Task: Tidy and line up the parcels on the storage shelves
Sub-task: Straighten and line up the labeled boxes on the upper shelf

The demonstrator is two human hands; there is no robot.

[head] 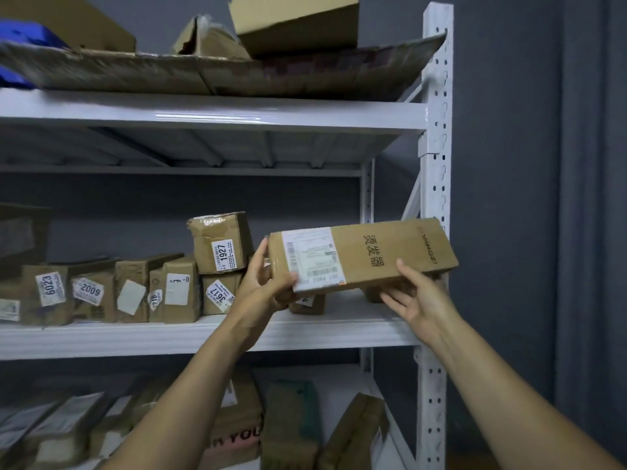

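I hold a long brown cardboard parcel with a white shipping label, lifted above the right end of the middle shelf. My left hand grips its left end. My right hand supports its lower front edge near the right end, thumb on the front face. A row of labelled parcels stands on the middle shelf to the left, with parcel 1927 stacked on parcel 3617. A small box sits partly hidden under the held parcel.
The white metal upright stands just right of the held parcel. The top shelf carries flattened cardboard, an open box and blue bags. Jumbled parcels lie on the bottom shelf. A grey wall is behind.
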